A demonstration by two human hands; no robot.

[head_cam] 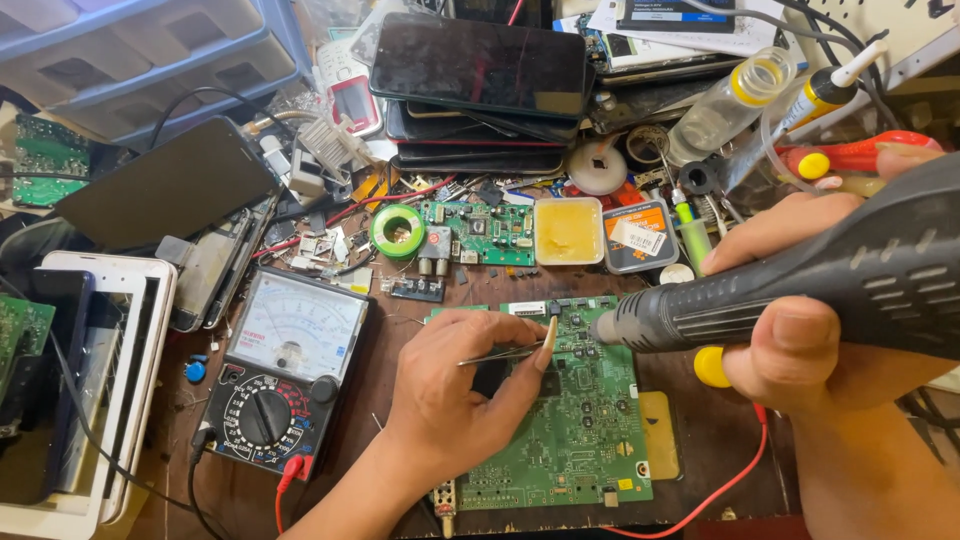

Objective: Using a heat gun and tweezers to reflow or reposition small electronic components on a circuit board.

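Note:
My left hand (455, 395) rests on a green circuit board (585, 430) and pinches metal tweezers (505, 352), their tips pointing right over the board's upper part. My right hand (800, 330) grips a thick dark hot-air tool (800, 285) whose nozzle points left and hovers just above the board's top edge, close to the tweezer tips. The board lies flat on the brown workbench in front of me.
An analog multimeter (285, 375) with red and black leads lies left of the board. Behind are a smaller green board (480, 232), a solder spool (397, 230), a flux tin (568, 230), stacked phones (478, 85), a clear bottle (730, 100) and a white tablet frame (100, 390).

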